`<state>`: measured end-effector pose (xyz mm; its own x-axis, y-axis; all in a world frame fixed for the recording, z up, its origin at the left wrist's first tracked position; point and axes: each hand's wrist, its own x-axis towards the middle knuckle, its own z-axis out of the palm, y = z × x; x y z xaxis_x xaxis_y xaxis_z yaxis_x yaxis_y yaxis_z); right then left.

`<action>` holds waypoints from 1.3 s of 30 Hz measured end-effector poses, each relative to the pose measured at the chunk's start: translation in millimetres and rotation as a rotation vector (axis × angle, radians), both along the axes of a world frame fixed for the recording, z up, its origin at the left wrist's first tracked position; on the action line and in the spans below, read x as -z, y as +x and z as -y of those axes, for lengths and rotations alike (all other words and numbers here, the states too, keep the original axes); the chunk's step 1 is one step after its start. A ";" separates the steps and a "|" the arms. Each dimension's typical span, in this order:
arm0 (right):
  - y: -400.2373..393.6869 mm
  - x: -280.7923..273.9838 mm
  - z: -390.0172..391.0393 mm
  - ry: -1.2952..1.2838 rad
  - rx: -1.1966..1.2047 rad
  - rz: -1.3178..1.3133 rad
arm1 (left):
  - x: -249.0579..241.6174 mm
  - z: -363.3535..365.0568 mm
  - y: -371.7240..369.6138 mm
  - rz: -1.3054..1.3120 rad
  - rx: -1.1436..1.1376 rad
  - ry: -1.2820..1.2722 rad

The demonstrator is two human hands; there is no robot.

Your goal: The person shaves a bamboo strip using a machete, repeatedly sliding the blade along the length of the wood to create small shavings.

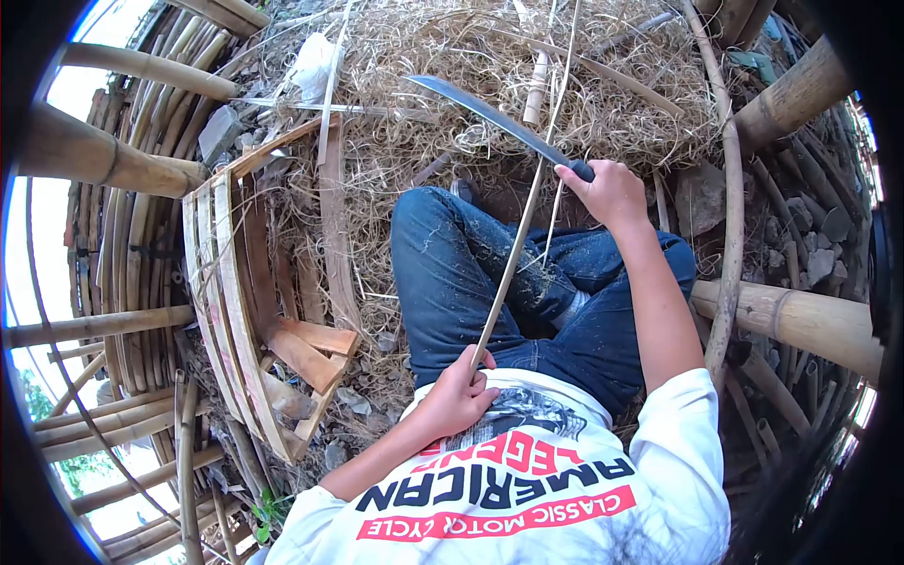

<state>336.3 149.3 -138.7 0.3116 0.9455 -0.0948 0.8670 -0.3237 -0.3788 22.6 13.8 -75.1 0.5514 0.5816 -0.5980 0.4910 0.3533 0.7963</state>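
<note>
Slatted crate (pixel 221 311) stood L of the jeans (pixel 438 273), w/ broken boards (pixel 306 353) inside; white plastic (pixel 314 68) lay beyond it. Thick bamboo poles (pixel 800 320) jutted in from both sides & a thin, bent pole (pixel 730 188) ran down the R side, near the R elbow, hemming in that arm. Grey stones (pixel 819 254) sat past it.

Curly, dry shavings (pixel 414 75) matted the ground ahead; dusty flecks speckled the denim. Strip (pixel 513 264) was pale, long & narrow; knife (pixel 490 115) had a smooth, slightly curved metal blade & dark handle.

L hand (pixel 461 400) was closed round the strip's near end by the shirt (pixel 499 471); R hand (pixel 610 193) was clenched on the knife handle, above the R knee. Blade crossed the strip in view, contact unclear, tip pointing up-L over the shavings. Strip ran btwn the knees, far end past the top edge. Most room: ahead, over the shavings.
</note>
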 end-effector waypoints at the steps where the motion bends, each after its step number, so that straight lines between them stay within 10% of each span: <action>1: 1.0 -1.0 -3.4 -0.016 0.007 -0.005 | -1.5 -0.9 0.5 0.008 -0.006 -0.008; 39: 49.4 17.8 -91.8 -0.037 0.252 0.072 | -14.6 -9.3 -29.0 0.056 0.042 -0.113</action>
<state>385.7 241.1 -156.5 0.5437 0.8336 -0.0975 0.7816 -0.5453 -0.3029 -6.4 23.1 -60.5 0.6085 0.4877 -0.6259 0.4630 0.4224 0.7792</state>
